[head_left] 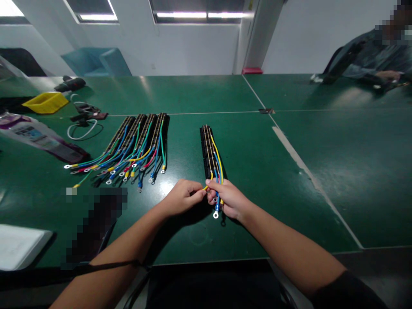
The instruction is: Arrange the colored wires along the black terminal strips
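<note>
A long black terminal strip [207, 150] with brass-coloured rails lies on the green table in front of me, wires running down toward my hands. My left hand [185, 197] pinches the end of a short yellow wire [211, 177] at the strip's near end. The fingers of my right hand [230, 198] are closed round the bundle of blue, red and yellow wires [220, 171]. Below that hand a blue wire's ring terminal [216, 214] sticks out. To the left, several similar strips [140, 133] lie side by side, their coloured wires fanned toward me.
On the left are a purple-labelled bottle [38, 135], a yellow tray [46, 103], a white cable [82, 136], a dark blurred-out object [96, 223] and a white box [22, 246]. Another person [370, 60] sits at the far right.
</note>
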The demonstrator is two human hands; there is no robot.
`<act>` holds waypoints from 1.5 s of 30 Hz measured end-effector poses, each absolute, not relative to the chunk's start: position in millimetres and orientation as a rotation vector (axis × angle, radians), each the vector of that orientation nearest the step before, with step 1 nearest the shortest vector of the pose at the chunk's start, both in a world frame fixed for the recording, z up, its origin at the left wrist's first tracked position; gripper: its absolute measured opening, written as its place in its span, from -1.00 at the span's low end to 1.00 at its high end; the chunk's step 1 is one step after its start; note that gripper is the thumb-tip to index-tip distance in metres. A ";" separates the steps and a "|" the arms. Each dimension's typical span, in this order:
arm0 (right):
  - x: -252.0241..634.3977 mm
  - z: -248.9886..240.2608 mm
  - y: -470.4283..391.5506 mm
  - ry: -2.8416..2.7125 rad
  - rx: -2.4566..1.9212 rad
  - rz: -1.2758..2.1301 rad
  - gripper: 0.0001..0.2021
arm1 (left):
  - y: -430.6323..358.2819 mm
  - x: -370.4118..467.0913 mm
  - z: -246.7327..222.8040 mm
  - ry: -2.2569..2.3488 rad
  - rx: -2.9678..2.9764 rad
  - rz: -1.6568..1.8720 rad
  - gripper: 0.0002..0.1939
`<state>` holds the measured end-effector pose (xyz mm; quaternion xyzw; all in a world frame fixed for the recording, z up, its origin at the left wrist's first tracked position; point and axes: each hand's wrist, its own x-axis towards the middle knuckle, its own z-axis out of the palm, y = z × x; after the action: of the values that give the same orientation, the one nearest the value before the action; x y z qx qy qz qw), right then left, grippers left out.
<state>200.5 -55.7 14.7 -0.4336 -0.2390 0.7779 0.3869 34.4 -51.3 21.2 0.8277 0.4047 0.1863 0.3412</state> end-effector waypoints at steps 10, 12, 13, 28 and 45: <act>207.0 18.1 -54.4 -0.478 -1.089 2.050 -0.78 | -55.5 26.9 34.8 0.926 1.962 0.620 -0.74; 207.5 18.4 -54.6 -0.491 -1.097 2.051 -0.79 | -53.9 26.5 32.0 0.943 1.890 0.653 -0.74; 207.4 18.5 -54.8 -0.510 -1.106 2.048 -0.78 | -53.1 26.8 30.3 0.949 1.843 0.681 -0.74; 199.6 17.2 -60.2 -0.751 -1.193 1.948 -0.77 | -41.4 36.4 16.2 0.852 1.550 0.802 -0.68; 199.1 18.1 -60.5 -0.668 -1.165 1.979 -0.80 | -44.3 36.6 15.2 0.850 1.550 0.814 -0.74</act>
<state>199.1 -60.5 18.1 -0.4533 -0.2601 0.7699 0.3663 36.6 -44.3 15.2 0.6584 0.3610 0.3456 0.5628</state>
